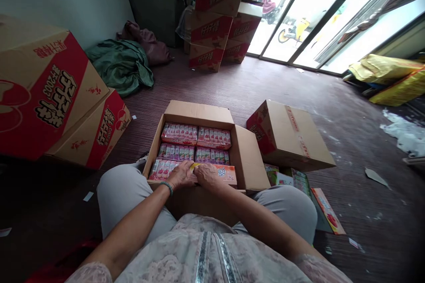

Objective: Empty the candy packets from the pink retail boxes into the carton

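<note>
An open cardboard carton (198, 108) stands between my knees, its flaps folded outward. Inside lie several wrapped display boxes of small packets, among them a pink box (179, 132) and a purple box (176, 152). In the row closest to me is an orange candy box (227, 173) with printing on its front. My left hand (181, 175), with a green beaded bracelet on the wrist, grips this box at its yellow corner. Right beside it, my right hand (209, 174) has curled fingers closed on the same box's edge. Both hands cover part of it.
A taped carton (294, 135) sits at the right, with flat printed packaging (328, 212) on the floor nearby. Large red cartons (56, 97) stand at the left, more stacked boxes (207, 40) at the back. Green cloth (119, 64) lies by the wall; glass doors (282, 17) are behind.
</note>
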Demonstrator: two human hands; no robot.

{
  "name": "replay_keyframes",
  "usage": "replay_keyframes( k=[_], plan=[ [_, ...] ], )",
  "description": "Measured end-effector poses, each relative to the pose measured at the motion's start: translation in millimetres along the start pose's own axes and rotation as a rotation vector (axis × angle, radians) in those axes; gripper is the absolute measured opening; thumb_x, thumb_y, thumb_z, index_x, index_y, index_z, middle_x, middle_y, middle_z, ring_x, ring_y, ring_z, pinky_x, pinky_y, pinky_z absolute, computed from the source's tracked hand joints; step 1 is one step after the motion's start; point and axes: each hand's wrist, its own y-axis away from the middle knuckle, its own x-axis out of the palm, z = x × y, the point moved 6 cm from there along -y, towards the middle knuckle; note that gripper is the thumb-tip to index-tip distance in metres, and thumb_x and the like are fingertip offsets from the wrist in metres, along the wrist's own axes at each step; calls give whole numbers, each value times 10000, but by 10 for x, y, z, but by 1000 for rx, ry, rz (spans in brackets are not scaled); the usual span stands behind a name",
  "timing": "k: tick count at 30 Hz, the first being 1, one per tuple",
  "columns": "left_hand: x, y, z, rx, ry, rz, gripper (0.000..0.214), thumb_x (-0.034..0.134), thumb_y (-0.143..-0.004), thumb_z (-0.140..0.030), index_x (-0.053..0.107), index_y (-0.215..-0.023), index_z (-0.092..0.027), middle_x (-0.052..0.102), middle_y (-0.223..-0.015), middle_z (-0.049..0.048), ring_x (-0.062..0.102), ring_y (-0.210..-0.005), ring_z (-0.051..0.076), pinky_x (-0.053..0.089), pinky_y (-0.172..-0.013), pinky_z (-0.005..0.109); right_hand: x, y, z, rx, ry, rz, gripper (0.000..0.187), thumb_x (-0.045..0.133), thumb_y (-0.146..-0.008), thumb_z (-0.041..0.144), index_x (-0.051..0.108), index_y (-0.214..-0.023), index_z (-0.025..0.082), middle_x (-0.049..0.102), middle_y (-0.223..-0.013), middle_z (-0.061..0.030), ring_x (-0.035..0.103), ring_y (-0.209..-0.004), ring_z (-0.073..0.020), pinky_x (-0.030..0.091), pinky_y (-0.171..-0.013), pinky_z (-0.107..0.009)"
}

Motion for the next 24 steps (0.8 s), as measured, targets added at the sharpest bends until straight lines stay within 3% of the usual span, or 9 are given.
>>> replay_keyframes(
  k=[3, 9, 11, 13, 15, 18, 21, 24],
  plan=[
    [-6, -7, 17, -6, 20, 18, 751, 784, -567, -343, 523, -1258, -207, 575, -1214, 90, 548, -1142, 259, 420, -1019, 338, 16, 156, -326, 83, 16, 17, 284, 454, -900, 128, 713, -1017, 113, 727, -962, -179, 692, -942, -253, 503, -782, -308],
    [-50, -64, 32, -73, 113, 1, 799, 810, -504, -287, 544, -1251, -189, 590, -1223, 91, 547, -1145, 275, 393, -1046, 345, 75, 1071, -1647, 393, 61, 72, 241, 490, -855, 120, 724, -901, 156, 735, -903, -158, 700, -863, -238, 458, -665, -275],
    [-124, -83, 25, -125, 156, -23, 781, 820, -479, -284, 569, -1211, -178, 612, -1198, 92, 568, -1111, 279, 412, -1022, 350, 24, 1416, -2018, 501, 58, 15, 263, 456, -849, 121, 702, -917, 186, 737, -893, -124, 693, -803, -209, 403, -590, -243],
    [-217, -119, 24, -204, 203, -54, 730, 822, -471, -285, 595, -1156, -169, 648, -1129, 89, 599, -1045, 286, 451, -962, 367, -106, 1701, -2263, 621, 24, -176, 248, 421, -864, 161, 664, -897, 197, 721, -795, -82, 657, -674, -178, 323, -522, -230],
    [-298, -195, 1, -290, 261, -84, 670, 819, -486, -297, 608, -1109, -169, 675, -1052, 79, 619, -987, 285, 486, -889, 371, -288, 1916, -2333, 679, -52, -473, 254, 379, -911, 245, 618, -842, 198, 673, -683, -47, 594, -578, -160, 281, -503, -237],
    [-302, -417, -212, -369, 386, -91, 652, 822, -531, -396, 601, -1093, -151, 688, -1023, 93, 634, -932, 265, 518, -767, 341, -550, 2082, -2163, 598, -172, -849, 325, 347, -954, 363, 573, -784, 202, 650, -675, -43, 569, -593, -157, 315, -545, -242],
    [-79, -731, -754, -374, 544, -13, 667, 793, -583, -510, 595, -1091, -126, 688, -1024, 118, 645, -827, 218, 512, -629, 293, -763, 2107, -1924, 511, -247, -1029, 333, 360, -963, 394, 581, -801, 204, 668, -739, -57, 582, -644, -162, 355, -602, -243],
    [321, -1025, -1523, -288, 728, 158, 707, 803, -578, -534, 600, -1128, -141, 690, -1026, 97, 643, -779, 168, 507, -622, 260, -889, 2050, -1805, 464, -299, -1095, 333, 375, -963, 405, 589, -804, 206, 652, -712, -49, 560, -621, -155, 363, -603, -240]
  ],
)
